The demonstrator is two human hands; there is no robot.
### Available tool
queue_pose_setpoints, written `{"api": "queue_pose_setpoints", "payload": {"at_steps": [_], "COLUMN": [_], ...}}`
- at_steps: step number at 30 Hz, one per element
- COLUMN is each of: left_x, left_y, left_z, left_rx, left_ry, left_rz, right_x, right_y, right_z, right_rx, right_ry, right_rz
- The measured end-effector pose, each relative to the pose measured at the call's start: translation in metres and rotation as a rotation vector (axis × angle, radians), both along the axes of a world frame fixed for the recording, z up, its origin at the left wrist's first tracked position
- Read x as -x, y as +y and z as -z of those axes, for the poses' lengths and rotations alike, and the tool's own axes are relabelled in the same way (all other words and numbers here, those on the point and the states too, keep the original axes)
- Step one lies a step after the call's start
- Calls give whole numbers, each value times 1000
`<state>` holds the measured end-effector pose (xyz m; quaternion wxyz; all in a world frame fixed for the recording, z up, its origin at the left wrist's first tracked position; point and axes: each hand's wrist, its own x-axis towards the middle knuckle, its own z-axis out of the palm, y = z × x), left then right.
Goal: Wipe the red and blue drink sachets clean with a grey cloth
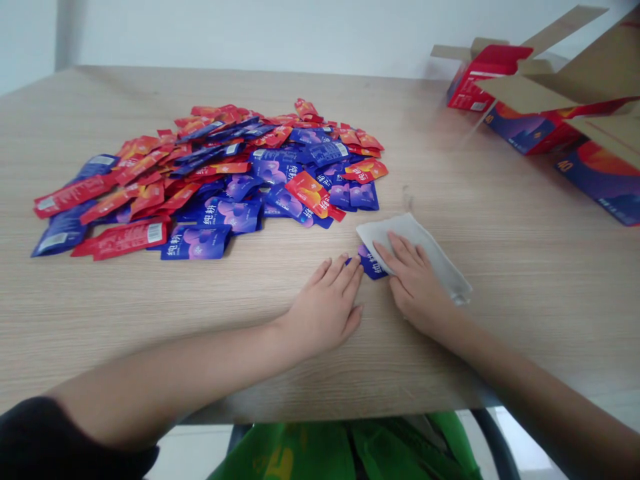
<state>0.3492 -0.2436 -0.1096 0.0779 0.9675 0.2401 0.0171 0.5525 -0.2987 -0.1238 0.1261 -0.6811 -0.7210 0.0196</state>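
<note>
A blue sachet (371,263) lies flat on the table in front of me, partly covered by a folded white cloth (435,250). My left hand (327,303) rests palm down, its fingers stretched out and the tips on the sachet's left end. With its fingers bent over the cloth, my right hand (417,283) holds it down against the sachet's right part. That end of the sachet is hidden under the cloth. Beyond my left hand spreads a loose heap of red sachets (133,239) and blue sachets (197,242), many overlapping.
Several red and blue cardboard boxes stand at the right, flaps raised: a small box (470,87) at the back, a larger box (530,130) and another box (600,180) nearer. A pale wall (300,33) borders the wooden table (150,300). Green fabric (310,450) shows below its front edge.
</note>
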Motion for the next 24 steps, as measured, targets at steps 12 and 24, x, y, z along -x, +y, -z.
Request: {"api": "queue_pose_setpoints", "payload": {"at_steps": [12, 24], "left_x": [-2, -1], "left_y": [1, 4], "left_z": [-2, 2], "left_rx": [-15, -8], "left_ry": [14, 6], "left_rz": [-2, -18], "right_x": [15, -20], "right_y": [3, 1], "right_z": [1, 7], "right_rx": [-51, -63], "right_ry": [59, -17], "right_rz": [-196, 30]}}
